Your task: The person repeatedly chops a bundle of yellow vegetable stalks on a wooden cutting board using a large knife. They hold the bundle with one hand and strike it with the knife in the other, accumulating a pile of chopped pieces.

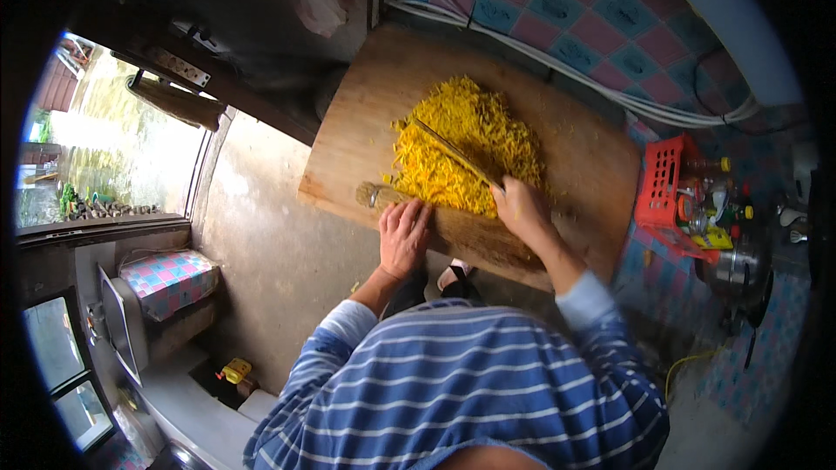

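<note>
My right hand point(524, 212) grips a long-bladed knife point(457, 153), most of its handle hidden in my fist. The blade lies slanted across a heap of finely shredded yellow food point(457, 101), which looks like a vegetable. Beneath the heap's near side is a dark brown wooden chopping board point(486, 232), whose narrow handle end points left. At that handle, my left hand point(403, 235) has its fingers laid over the wood; its thumb is hidden. Both board and shreds rest on a pale wooden tabletop point(349, 137).
White cables point(588, 85) run along the tiled wall behind the table. To the right stands a red plastic basket point(656, 183) with bottles, beside a metal pot point(738, 267). At left are a doorway, a tiled ledge point(166, 277) and a yellow jug point(236, 370).
</note>
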Tool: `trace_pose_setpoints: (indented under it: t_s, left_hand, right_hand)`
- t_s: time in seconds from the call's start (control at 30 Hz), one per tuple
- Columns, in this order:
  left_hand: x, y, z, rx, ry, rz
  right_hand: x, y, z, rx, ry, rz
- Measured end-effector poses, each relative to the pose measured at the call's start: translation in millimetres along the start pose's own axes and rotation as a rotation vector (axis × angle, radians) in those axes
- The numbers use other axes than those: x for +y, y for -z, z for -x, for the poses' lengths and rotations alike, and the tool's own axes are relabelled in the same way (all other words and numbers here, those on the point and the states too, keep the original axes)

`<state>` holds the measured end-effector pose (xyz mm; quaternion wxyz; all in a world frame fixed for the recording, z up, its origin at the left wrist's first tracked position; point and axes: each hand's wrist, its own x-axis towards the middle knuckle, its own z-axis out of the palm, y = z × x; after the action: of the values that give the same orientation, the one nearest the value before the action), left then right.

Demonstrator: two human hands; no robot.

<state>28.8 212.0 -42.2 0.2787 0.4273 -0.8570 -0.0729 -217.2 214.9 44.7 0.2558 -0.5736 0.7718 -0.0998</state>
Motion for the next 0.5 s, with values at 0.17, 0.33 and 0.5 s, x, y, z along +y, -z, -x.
trace_pose_setpoints:
  t_s: [0.17,0.33,0.5]
  left_hand:
    - [2.7,-1.7,-5.2,-0.014,0.004,0.011]
    - [1.5,-0.1,-1.1,-0.004,-0.001,0.003]
    - [-0.3,0.2,-4.2,-0.030,-0.010,-0.004]
  right_hand:
    - [26.7,-20.4,-12.7,-0.028,-0.047,0.072]
    - [31.9,-0.8,-21.3,0.062,-0.089,-0.024]
    - [50.9,-7.2,-38.8,0.123,0.004,0.032]
